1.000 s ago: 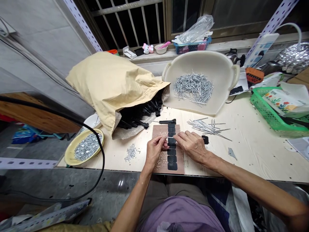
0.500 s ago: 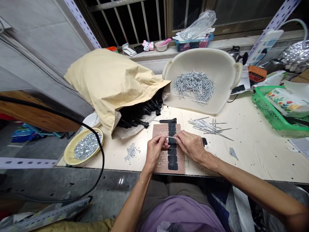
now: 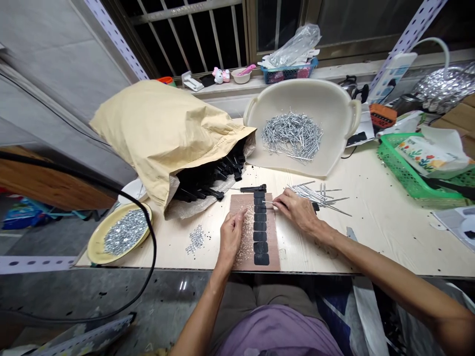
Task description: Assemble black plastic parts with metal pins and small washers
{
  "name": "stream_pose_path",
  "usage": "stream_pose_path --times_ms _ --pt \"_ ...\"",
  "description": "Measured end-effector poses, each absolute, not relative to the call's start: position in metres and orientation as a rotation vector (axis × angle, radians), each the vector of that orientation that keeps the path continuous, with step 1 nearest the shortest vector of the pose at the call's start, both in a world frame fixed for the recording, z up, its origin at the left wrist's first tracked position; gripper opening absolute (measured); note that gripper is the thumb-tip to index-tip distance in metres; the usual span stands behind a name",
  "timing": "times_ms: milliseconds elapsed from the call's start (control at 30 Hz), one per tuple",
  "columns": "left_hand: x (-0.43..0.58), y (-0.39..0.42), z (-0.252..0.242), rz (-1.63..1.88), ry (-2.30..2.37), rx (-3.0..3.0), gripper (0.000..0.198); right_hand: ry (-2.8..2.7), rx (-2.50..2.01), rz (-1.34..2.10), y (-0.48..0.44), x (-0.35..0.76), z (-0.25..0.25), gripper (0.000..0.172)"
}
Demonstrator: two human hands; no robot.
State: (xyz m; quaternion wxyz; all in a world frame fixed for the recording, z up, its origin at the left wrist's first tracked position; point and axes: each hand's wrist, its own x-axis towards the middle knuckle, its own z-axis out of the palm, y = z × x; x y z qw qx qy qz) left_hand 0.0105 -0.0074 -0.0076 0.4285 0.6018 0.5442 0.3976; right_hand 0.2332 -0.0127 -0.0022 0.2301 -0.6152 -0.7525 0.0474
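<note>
The right hand (image 3: 297, 210) is pinching a thin metal rod (image 3: 267, 201) between its fingers, and the rod is pointing leftward across the upper part of a column of black pads (image 3: 261, 234); whether its tip is touching them cannot be told. The column is running lengthwise along a brown board (image 3: 273, 242), which is lying on the pale wooden counter (image 3: 315, 254) close to its near edge. The left hand (image 3: 230, 235) is resting at the board's left side with its fingers curled and thumb near the forefinger; whether they are grasping anything small cannot be told. Pale grains (image 3: 245, 249) are speckling the board between this hand and the pads. At the board's far end, a slim black part (image 3: 253, 188) is lying crosswise. Just beyond the right hand, a loose heap of metal rods (image 3: 332, 201) is spreading over the counter. Farther back, a whitish basin (image 3: 337, 143) is holding a mass of metal pins (image 3: 293, 136). To its left, a tan sack (image 3: 166, 123) is lying with its mouth open, exposing black parts (image 3: 204, 183). At the left, a yellow dish (image 3: 97, 251) is containing small metal pieces (image 3: 126, 232), while a small scatter of shiny bits (image 3: 196, 239) is lying between dish and board.
</note>
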Motion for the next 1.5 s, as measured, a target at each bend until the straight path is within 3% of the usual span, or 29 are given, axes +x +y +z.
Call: stream_pose_path --times_ms 233,433,600,733,900,1100,1500 --pt "0.011 -0.010 -0.018 1.002 1.446 1.650 0.037 -2.254 -1.580 -0.010 0.007 0.239 -0.019 0.029" --pt "0.013 -0.011 -0.023 1.028 1.491 1.662 0.035 -2.637 -0.977 -0.008 -0.027 0.231 -0.025 0.027" --pt "0.014 -0.012 -0.024 1.029 1.548 1.672 0.036 -2.335 -1.433 -0.016 -0.020 0.232 -0.024 0.031" --pt "0.015 -0.012 -0.024 1.039 1.552 1.667 0.035 -2.594 -0.961 0.024 -0.023 0.225 -0.025 0.027" --pt "0.015 -0.012 -0.023 1.051 1.558 1.675 0.034 -2.300 -1.462 0.002 0.000 0.227 -0.020 0.031" --pt "0.015 -0.012 -0.024 1.064 1.563 1.667 0.034 -2.607 -1.004 -0.141 -0.008 0.221 -0.030 0.026" --pt "0.016 -0.014 -0.024 1.097 1.535 1.673 0.033 -2.338 -1.393 0.024 0.004 0.223 -0.022 0.034"
